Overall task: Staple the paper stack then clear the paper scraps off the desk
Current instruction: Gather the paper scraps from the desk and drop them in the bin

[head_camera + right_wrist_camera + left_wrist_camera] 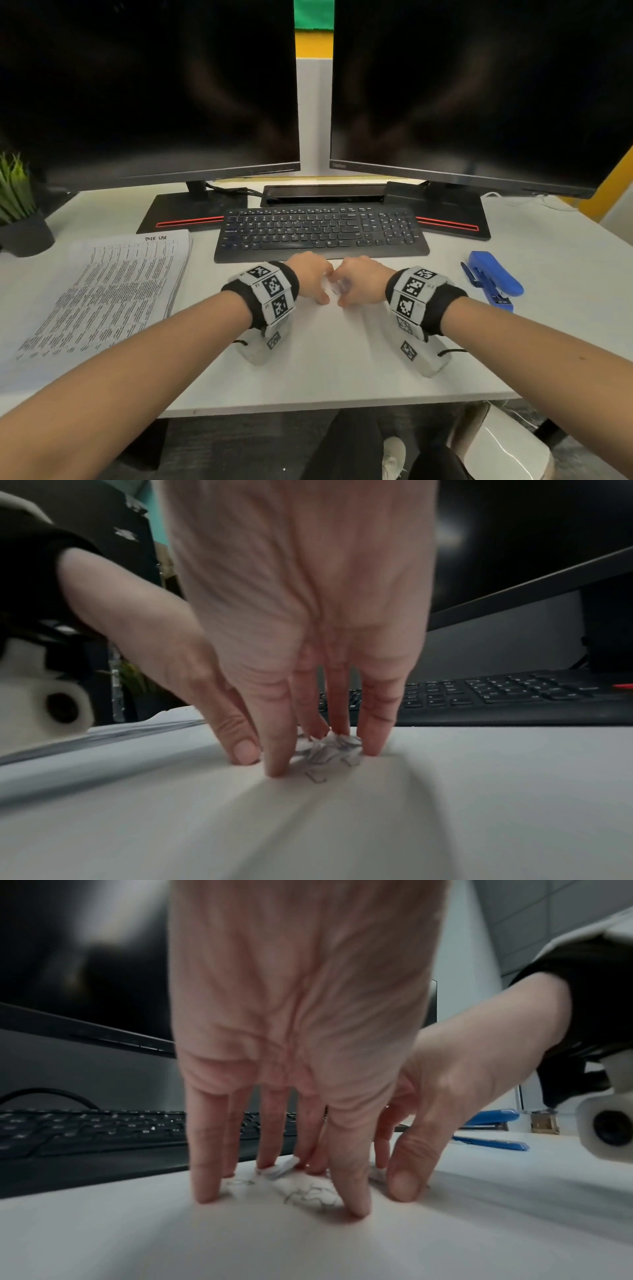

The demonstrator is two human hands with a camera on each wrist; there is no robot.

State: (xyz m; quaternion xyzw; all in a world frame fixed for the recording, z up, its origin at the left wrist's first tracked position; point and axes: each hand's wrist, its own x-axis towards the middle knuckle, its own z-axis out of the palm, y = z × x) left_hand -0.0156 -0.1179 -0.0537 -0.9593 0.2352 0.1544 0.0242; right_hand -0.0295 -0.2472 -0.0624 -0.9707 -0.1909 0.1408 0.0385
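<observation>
I have both hands' fingers [349,1188] spread, tips on the surface [325,359], corralling the paper scraps [329,748] at twelve o'clock; I'd rake slowly inward, keeping tips down.

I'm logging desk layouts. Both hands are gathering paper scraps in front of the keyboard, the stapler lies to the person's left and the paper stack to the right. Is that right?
Not quite: the sides are swapped. The head view shows the blue stapler to the person's right and the paper stack to the left. The left hand and right hand do gather scraps in front of the keyboard.
</observation>
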